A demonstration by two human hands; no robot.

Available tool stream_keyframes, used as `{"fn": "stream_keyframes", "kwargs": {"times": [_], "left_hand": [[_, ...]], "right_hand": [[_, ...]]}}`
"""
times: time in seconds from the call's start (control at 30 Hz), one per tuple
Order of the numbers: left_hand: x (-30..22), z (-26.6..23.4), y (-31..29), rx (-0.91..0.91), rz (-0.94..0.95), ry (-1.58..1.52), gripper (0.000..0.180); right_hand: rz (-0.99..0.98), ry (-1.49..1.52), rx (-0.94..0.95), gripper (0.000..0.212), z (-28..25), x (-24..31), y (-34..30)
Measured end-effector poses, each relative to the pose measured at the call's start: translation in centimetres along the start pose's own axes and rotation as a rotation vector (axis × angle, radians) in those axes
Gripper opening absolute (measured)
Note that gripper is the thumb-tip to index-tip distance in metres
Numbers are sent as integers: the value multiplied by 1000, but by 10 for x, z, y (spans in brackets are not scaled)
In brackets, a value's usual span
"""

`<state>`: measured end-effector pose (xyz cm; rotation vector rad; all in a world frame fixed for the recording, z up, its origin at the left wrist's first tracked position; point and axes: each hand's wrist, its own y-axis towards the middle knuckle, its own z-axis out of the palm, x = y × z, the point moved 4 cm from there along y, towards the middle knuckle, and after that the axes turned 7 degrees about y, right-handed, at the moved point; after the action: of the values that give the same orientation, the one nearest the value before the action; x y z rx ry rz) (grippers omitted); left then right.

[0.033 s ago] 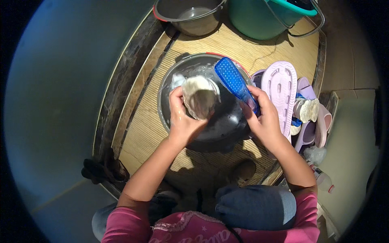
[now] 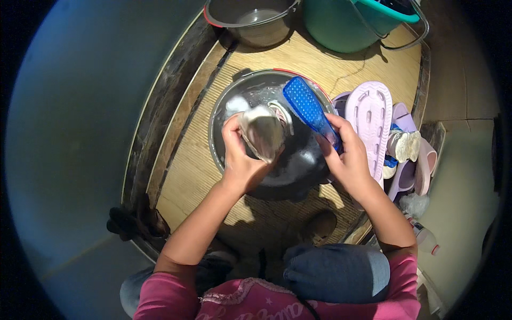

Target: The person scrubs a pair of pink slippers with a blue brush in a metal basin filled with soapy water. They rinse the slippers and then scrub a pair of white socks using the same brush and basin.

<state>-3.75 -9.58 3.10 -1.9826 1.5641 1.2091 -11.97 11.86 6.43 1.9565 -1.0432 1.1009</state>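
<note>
My left hand (image 2: 241,160) is closed around a wet grey-and-white shoe (image 2: 262,133), held tilted over a dark basin (image 2: 298,178). Part of its far end is blurred, and the fingers beneath it are hidden. In my right hand (image 2: 346,152) is a blue scrub brush (image 2: 308,104), gripped by its handle. The brush's dotted head points up and left, a little apart from the shoe. White suds (image 2: 236,104) cling inside the basin near its left rim.
Beyond the basin stand a second dark basin (image 2: 256,33) and a green bucket (image 2: 346,26) with a wire handle. To the right lie a lilac slipper (image 2: 369,122), more footwear (image 2: 408,145) and a plastic bottle (image 2: 425,239). Dark shoes (image 2: 152,221) sit at lower left.
The shoe has turned in my left hand, so less of its white part faces up and a rim shows at its far right. The brush and my right hand have barely moved.
</note>
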Motion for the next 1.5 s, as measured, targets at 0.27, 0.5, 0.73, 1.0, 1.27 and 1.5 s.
{"fn": "stream_keyframes", "kwargs": {"times": [0.27,0.5,0.73,1.0,1.27,1.5], "left_hand": [[-6,-10,13,13,-80,57,83],[32,29,18,605,-400,405,81],[92,84,-6,813,-472,511,61],[80,87,5,819,582,740,32],[4,32,9,291,-329,95,79],[-11,-8,3,-142,-143,-113,89]], "right_hand": [[18,45,53,42,5,8,-5],[-57,-136,142,58,28,-6,-11],[233,-420,562,61,66,-12,6],[270,-424,647,57,73,-13,14],[-37,62,206,63,41,2,5],[-76,123,11,67,20,20,4]]}}
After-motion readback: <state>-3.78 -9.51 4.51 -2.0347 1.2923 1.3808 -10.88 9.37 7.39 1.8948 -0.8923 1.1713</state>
